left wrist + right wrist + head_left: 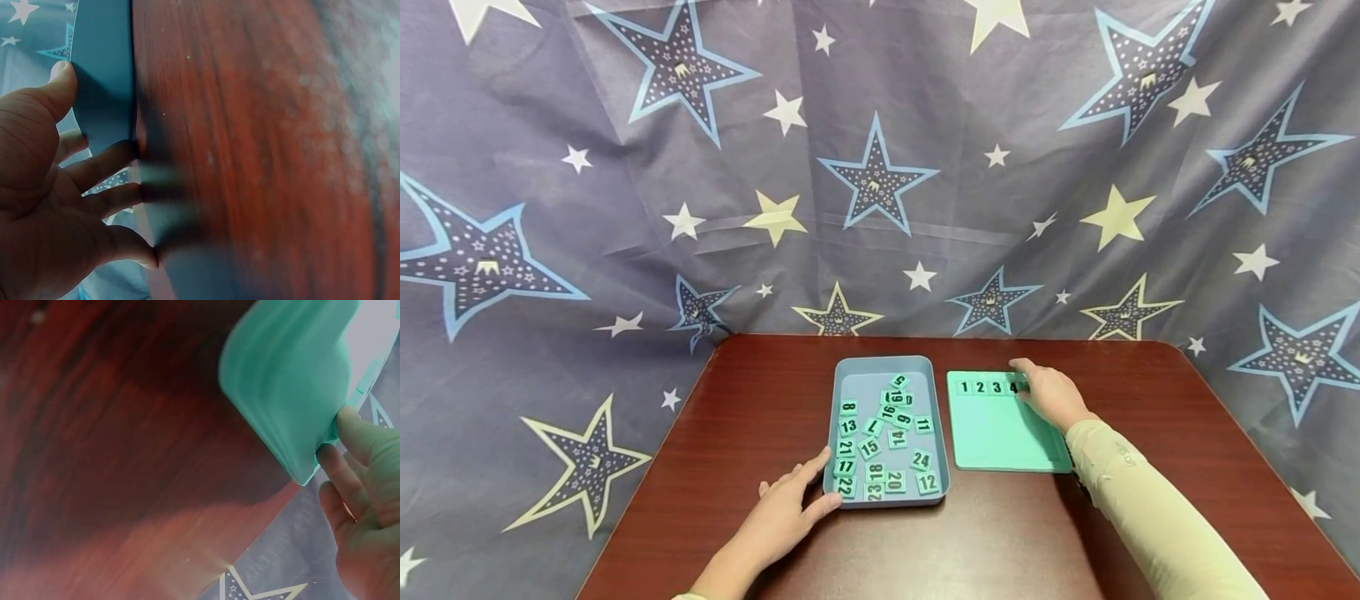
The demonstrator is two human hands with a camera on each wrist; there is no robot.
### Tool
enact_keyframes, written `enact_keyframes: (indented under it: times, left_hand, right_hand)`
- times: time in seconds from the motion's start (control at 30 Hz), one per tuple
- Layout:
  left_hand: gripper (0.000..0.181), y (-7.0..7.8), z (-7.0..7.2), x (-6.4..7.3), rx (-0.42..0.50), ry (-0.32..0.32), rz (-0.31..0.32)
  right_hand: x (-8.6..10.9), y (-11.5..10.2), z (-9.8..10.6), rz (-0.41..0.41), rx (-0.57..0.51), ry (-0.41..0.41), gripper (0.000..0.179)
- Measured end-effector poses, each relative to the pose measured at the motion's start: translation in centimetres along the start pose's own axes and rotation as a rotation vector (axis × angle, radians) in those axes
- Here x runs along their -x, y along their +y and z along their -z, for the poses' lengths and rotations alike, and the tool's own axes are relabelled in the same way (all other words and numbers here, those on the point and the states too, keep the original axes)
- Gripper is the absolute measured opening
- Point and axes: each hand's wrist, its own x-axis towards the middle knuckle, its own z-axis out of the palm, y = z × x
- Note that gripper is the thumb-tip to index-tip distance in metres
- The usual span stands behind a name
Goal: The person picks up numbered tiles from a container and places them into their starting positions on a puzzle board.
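Observation:
A blue-grey tray (891, 361) holds several teal number tiles, among them 15 (869, 448), 24 (921, 460) and 5 (899, 381). My left hand (786, 504) is at its near left corner, fingers spread and fairly straight, touching the side. The tray's wall (103, 75) rises beside that hand in the left wrist view. On a mint-green board (1007, 442), tiles 1, 2, 3 and 4 (1013, 387) line the far edge. My right hand (1051, 396) pinches at tile 4, thumb and index finger together in the right wrist view; the fingers partly hide the tile.
Board and tray stand side by side on a reddish-brown wooden table (760, 392) with a narrow gap between them. A grey curtain (880, 83) printed with stars hangs behind the table and along its left side.

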Motion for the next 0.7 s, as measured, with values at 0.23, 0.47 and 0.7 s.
enact_keyframes:
  times: [0.23, 0.47, 0.7]
  left_hand:
    - [0.073, -0.2, -0.2, -0.2, 0.006, 0.006, -0.004]
    - [0.074, -0.3, -0.2, -0.3, 0.005, 0.0, 0.0]
    - [0.074, -0.1, -0.3, -0.3, -0.002, -0.003, 0.005]
  right_hand:
    - [0.1, -0.1, 0.0, -0.024, -0.011, -0.03, 0.059]
    - [-0.7, -1.4, 1.1, -0.044, -0.08, -0.069, 0.051]
    - [-4.2, -9.8, 2.0, 0.173, -0.115, -0.032, 0.031]
